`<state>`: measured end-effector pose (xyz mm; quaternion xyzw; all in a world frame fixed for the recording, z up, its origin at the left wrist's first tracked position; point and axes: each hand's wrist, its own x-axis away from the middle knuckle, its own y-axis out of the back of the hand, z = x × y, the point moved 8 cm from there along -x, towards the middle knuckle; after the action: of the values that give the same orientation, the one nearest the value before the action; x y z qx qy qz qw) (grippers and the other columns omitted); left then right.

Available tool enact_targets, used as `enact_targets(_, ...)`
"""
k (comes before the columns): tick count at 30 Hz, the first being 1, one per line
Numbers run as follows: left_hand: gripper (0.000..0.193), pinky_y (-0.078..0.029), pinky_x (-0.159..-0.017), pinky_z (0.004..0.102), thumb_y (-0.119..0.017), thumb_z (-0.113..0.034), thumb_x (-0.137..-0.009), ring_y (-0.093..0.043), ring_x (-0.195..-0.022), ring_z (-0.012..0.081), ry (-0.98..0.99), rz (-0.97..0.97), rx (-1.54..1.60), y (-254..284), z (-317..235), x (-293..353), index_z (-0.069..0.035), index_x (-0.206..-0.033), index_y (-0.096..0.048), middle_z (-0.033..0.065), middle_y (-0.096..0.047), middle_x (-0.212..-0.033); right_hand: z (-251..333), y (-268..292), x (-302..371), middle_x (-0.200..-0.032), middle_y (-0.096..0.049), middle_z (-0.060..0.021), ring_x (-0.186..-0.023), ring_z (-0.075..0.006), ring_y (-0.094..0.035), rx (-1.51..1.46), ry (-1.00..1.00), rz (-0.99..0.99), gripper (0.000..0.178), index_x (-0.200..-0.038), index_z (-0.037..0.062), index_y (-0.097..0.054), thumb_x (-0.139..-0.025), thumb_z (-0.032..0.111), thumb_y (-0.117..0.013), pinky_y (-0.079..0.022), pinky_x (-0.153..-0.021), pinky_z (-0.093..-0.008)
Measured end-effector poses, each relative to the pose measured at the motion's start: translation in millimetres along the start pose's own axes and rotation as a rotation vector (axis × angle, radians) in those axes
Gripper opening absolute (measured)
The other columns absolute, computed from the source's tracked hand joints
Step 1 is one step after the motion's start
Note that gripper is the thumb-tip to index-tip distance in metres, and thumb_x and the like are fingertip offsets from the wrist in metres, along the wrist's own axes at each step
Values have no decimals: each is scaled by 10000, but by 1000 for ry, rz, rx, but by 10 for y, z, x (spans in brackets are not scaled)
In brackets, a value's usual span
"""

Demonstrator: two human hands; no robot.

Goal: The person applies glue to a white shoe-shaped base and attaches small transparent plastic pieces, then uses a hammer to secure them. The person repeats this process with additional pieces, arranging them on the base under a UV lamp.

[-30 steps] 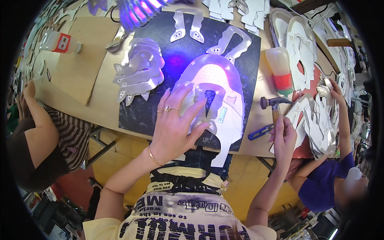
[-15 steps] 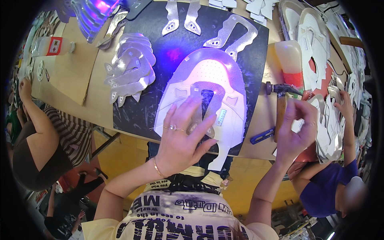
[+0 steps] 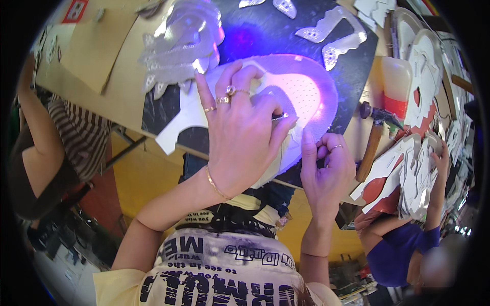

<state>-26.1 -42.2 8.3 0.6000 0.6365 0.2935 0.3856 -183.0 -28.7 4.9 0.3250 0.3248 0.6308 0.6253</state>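
A white, perforated shoe-upper piece (image 3: pixel 301 97) lies flat on a dark cutting mat (image 3: pixel 265 35), glowing violet under the light. Its near edge overhangs the mat and the table's edge.

Left hand (image 3: pixel 240 137) lies palm down, fingers spread and slightly curled. Right hand (image 3: pixel 326 171) is loosely fisted, forefinger extended upward.

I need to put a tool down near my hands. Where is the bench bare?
Bare tan benchtop lies left of the black mat, below the pile of silver cut-outs. The mat's top, between that pile and the silver pieces, is open too. Crowded: right of the right hand, with hammer, bottle, stacked pieces.
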Motion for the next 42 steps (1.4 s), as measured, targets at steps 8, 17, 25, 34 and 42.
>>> enact_targets(8, 324, -163, -1058, 624, -827, -390, -726, -397, -1239, 344, 125, -49, -37, -4, 21, 61, -116, -774, -663, 133, -500, -1175, 28, -61, 76, -637, -445, -48, -548, -208, -434, 90, -1, -28, 320, -722, 41, -529, -924, 210, -710, -317, -506, -370)
enact_targets(17, 276, -293, -987, 465, -857, -274, -701, -442, -1143, 341, 109, -148, 95, -55, 62, 106, -72, -763, -679, 179, -510, -1131, 6, -109, 118, -635, -457, -35, -568, -224, -477, 126, 119, -34, 295, -713, 71, -536, -913, 206, -706, -337, -526, -378)
enact_targets(25, 252, -287, -974, 447, -854, -246, -710, -436, -1119, 324, 70, -200, 45, -71, 19, 136, -67, -758, -684, 167, -507, -1108, -42, -135, 142, -646, -453, -12, -562, -197, -466, 98, 212, -53, 256, -740, 110, -550, -911, 219, -707, -307, -527, -359)
enact_targets(34, 248, -280, -953, 437, -847, -245, -718, -435, -1095, 307, 53, -233, 5, -95, 5, 141, -68, -780, -686, 155, -504, -1088, -63, -146, 148, -661, -474, -9, -574, -198, -482, 104, 276, -82, 241, -756, 113, -554, -906, 218, -711, -311, -531, -363)
enact_targets(42, 242, -265, -1008, 464, -819, -251, -746, -462, -1131, 309, 114, -219, 42, -146, 76, 141, -71, -795, -666, 169, -509, -1106, -98, -162, 165, -713, -520, -12, -589, -187, -493, 61, 256, -103, 208, -792, 103, -589, -904, 218, -720, -318, -533, -340)
